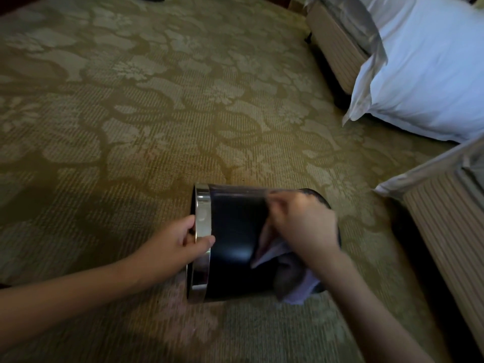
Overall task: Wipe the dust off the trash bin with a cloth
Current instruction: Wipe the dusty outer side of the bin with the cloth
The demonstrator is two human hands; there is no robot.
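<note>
One trash bin point(235, 231): on its side, on carpet point(157, 127).
Left hand point(180, 244): grips chrome rim point(201, 273).
Right hand point(306, 226): clutches cloth point(269, 251) against bin wall.

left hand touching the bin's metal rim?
Touching. Head view: left hand grips the trash bin's chrome rim, thumb over the band, fingers hooked inside.

You are looking down at a bedroom floor, most likely a hotel room: patterned olive carpet point(157, 113) with a large floral design, a bed base point(335, 45) in striped fabric at upper right, a second base point(450, 231) nearer, a white pillow point(424, 82) lying between them, and a small black bin point(235, 231) with a polished metal rim.
</note>
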